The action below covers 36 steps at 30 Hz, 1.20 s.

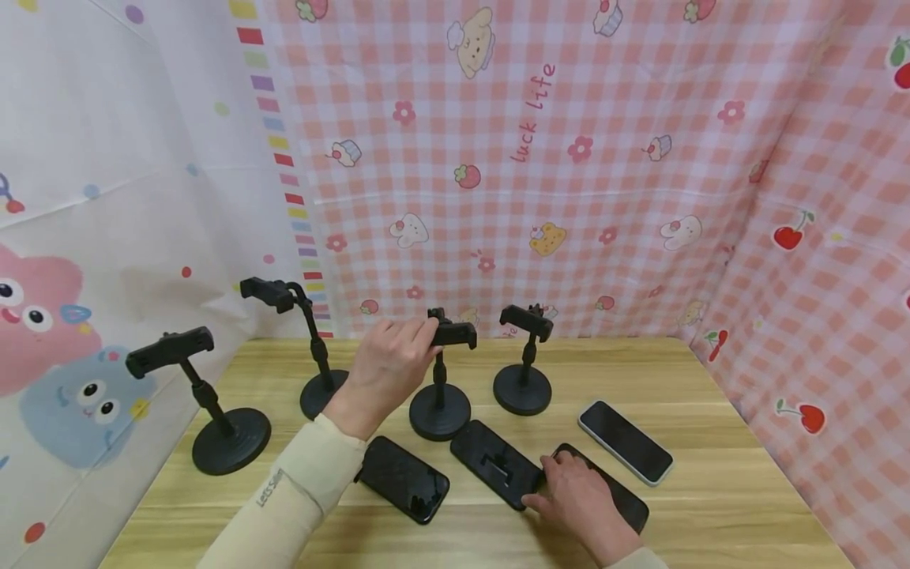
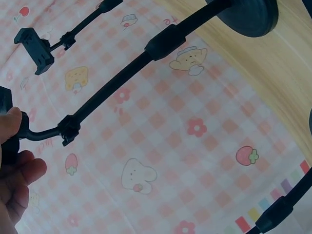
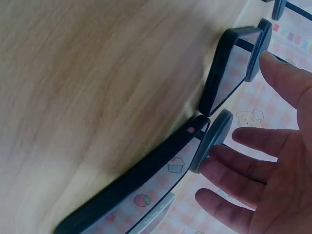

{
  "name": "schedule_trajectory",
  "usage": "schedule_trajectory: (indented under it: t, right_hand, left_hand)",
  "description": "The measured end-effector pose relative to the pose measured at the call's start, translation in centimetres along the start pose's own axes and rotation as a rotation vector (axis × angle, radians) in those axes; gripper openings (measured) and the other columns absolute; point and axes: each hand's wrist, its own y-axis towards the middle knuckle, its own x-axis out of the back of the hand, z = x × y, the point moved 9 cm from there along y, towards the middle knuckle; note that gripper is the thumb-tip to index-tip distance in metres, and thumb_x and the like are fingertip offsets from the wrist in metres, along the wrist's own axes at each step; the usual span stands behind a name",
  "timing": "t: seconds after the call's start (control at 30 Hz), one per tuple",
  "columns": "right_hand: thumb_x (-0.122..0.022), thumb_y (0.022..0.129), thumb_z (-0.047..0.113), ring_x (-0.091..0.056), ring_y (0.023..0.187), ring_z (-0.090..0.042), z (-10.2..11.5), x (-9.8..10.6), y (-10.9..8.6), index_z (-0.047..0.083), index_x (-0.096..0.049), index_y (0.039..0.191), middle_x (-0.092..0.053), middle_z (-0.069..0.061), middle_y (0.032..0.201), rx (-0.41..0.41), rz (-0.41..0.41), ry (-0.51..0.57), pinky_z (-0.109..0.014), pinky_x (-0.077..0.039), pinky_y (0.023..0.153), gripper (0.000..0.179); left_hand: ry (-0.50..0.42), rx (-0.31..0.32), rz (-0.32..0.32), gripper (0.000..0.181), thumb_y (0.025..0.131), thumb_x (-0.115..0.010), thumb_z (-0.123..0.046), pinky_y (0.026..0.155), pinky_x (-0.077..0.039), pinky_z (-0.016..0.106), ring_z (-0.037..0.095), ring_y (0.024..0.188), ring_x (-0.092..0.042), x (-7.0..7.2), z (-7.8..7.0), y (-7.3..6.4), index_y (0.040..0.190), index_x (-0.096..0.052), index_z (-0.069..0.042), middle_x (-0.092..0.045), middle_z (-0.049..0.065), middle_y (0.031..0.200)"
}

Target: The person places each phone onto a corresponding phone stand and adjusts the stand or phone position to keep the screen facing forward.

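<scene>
My left hand (image 1: 391,356) grips the clamp (image 1: 460,335) of a black phone stand, whose round base (image 1: 440,412) rests on the table. In the left wrist view, thumb and fingers lie on opposite sides of that clamp (image 2: 6,100). Over the phones, my right hand (image 1: 579,498) reaches between a black phone (image 1: 490,452) in the middle and another black phone (image 1: 629,499) to its right, partly hidden by the hand. The right wrist view has this hand (image 3: 278,170) with fingers spread and nothing between them, beside both phones lying screen up.
Two more black stands (image 1: 231,441) (image 1: 323,393) stand at the left, and another stand (image 1: 522,389) to the right of the held one. A black phone (image 1: 405,480) lies near the left forearm; a white-edged phone (image 1: 626,441) lies at the right. Patterned cloth (image 1: 569,197) hangs behind the table.
</scene>
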Motion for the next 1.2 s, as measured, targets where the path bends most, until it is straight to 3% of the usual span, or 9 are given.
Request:
schedule_trajectory:
  t: [0.7, 0.93, 1.2]
  right_hand:
    - [-0.077, 0.082, 0.049, -0.058, 0.101, -0.035, 1.8, -0.6, 1.4, -0.002, -0.063, 0.12, -0.061, -0.018, 0.111, 0.048, 0.0, 0.008, -0.052, -0.049, 0.083, 0.065]
    - [-0.079, 0.077, 0.057, -0.056, 0.096, -0.035, 2.6, -1.8, 2.3, -0.004, -0.063, 0.116, -0.059, -0.018, 0.103, 0.082, -0.02, -0.028, -0.053, -0.047, 0.081, 0.075]
    - [-0.078, 0.071, 0.065, -0.054, 0.097, -0.035, 2.8, -2.9, 3.0, -0.006, -0.063, 0.116, -0.06, -0.019, 0.102, 0.037, 0.022, -0.081, -0.055, -0.044, 0.085, 0.086]
  left_hand:
    - [-0.028, -0.008, 0.082, 0.03, 0.081, -0.084, -0.019, 0.063, -0.049, 0.032, 0.02, 0.066, -0.064, 0.0, 0.4, 1.0, 0.096, -0.066, -0.001, -0.066, 0.008, 0.082]
    - [0.006, -0.015, 0.093, 0.028, 0.083, -0.082, -0.022, 0.06, -0.047, 0.031, 0.019, 0.063, -0.062, -0.1, 0.4, 1.2, 0.095, -0.066, -0.002, -0.066, 0.007, 0.079]
    - [0.025, -0.027, 0.081, 0.031, 0.082, -0.084, -0.023, 0.061, -0.047, 0.031, 0.018, 0.067, -0.065, -0.1, 0.2, 1.2, 0.097, -0.068, -0.001, -0.067, 0.008, 0.083]
